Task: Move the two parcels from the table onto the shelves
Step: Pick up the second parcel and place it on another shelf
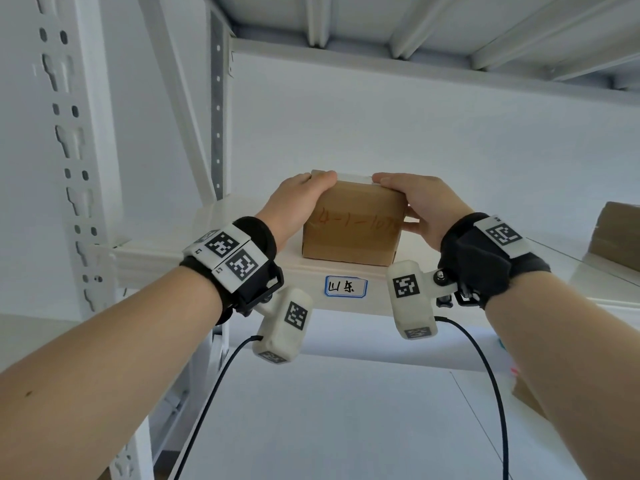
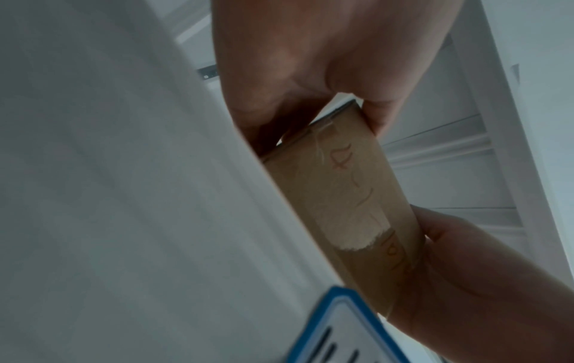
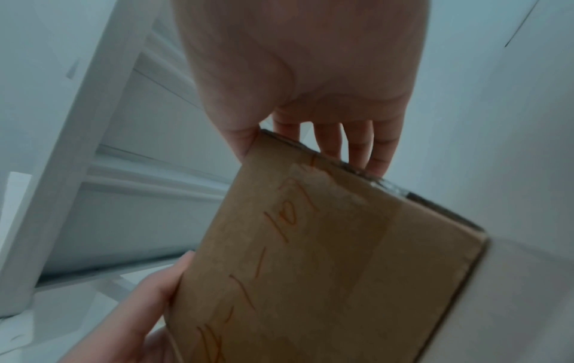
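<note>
a brown cardboard parcel with orange handwriting on its near face sits on the white shelf board, close to the front lip, just above a blue-bordered label stuck on the edge. the left hand clasps its left side, fingers curled over the top corner; the right hand clasps the right side the same way, thumb on the near edge and fingers laid down the side face, as the right wrist view shows. so both hands are pressed onto the box from opposite sides, not spread free of it.

a second brown parcel shows at the far right, apparently on the same shelf level, though i cannot tell exactly what it rests on.

the risk, as i judge it: the box stands near the front edge, so letting go now without pushing it deeper could leave it liable to tip or be dragged forward by a withdrawing wrist, a wrist camera or its cable. a hard shove could also skid it crooked.
</note>
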`<action>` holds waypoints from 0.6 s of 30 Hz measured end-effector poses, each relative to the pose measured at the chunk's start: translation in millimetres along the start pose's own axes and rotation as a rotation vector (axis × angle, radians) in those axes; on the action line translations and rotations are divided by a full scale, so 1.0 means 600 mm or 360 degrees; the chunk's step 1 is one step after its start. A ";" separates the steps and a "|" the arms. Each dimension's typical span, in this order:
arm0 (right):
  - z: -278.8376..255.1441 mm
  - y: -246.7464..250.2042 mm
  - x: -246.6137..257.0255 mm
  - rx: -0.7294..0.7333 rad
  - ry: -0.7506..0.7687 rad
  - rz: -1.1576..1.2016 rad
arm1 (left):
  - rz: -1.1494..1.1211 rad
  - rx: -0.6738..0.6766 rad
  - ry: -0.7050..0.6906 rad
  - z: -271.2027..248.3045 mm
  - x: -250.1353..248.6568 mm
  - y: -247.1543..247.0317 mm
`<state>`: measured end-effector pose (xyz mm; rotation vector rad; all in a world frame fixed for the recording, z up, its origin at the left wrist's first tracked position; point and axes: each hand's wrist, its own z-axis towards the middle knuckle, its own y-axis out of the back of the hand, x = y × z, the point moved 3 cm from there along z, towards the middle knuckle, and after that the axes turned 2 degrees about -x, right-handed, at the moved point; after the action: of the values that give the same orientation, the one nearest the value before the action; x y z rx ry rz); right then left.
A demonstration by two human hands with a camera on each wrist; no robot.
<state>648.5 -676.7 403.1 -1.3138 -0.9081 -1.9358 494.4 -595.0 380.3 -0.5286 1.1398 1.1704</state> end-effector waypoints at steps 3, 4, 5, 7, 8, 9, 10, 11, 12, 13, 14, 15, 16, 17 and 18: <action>-0.002 -0.002 -0.001 -0.0028 -0.0015 -0.0052 | 0.0062 0.0015 0.0026 -0.007 -0.004 -0.002; -0.003 -0.003 0.000 -0.0044 -0.0022 -0.0091 | 0.0086 0.0027 0.0022 -0.011 -0.008 -0.002; -0.004 -0.005 0.001 -0.0070 -0.0022 -0.0138 | 0.0126 0.0035 0.0020 -0.014 -0.012 -0.003; -0.009 -0.007 0.008 -0.0107 -0.0013 -0.0255 | 0.0229 0.0017 0.0026 -0.013 -0.017 -0.002; -0.012 -0.008 0.013 -0.0121 0.0013 -0.0347 | 0.0299 0.0008 0.0042 -0.015 -0.021 -0.001; -0.017 -0.009 0.020 -0.0115 0.0061 -0.0460 | 0.0372 0.0006 0.0054 -0.018 -0.026 0.000; -0.019 -0.011 0.026 -0.0085 0.0127 -0.0563 | 0.0437 0.0009 0.0065 -0.017 -0.028 0.002; -0.022 -0.012 0.030 -0.0063 0.0183 -0.0660 | 0.0505 0.0016 0.0080 -0.019 -0.031 0.005; -0.025 -0.011 0.033 -0.0072 0.0207 -0.0757 | 0.0578 0.0026 0.0097 -0.021 -0.033 0.009; -0.030 -0.009 0.037 -0.0086 0.0231 -0.0878 | 0.0666 0.0044 0.0115 -0.023 -0.034 0.013; -0.031 -0.007 0.037 -0.0065 0.0226 -0.0984 | 0.0759 0.0076 0.0127 -0.025 -0.035 0.018; -0.035 -0.004 0.038 -0.0059 0.0237 -0.1141 | 0.0866 0.0075 0.0120 -0.031 -0.036 0.022; -0.037 0.000 0.037 -0.0008 0.0258 -0.1287 | 0.0970 0.0090 0.0125 -0.036 -0.038 0.027; -0.042 0.006 0.036 0.0029 0.0247 -0.1427 | 0.1085 0.0115 0.0139 -0.042 -0.037 0.030; -0.042 0.014 0.031 0.0049 0.0217 -0.1541 | 0.1182 0.0150 0.0158 -0.042 -0.033 0.035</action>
<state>636.4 -703.9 415.3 -0.7292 -1.6908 -2.6356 465.4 -617.0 392.9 -0.0741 1.5304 1.7200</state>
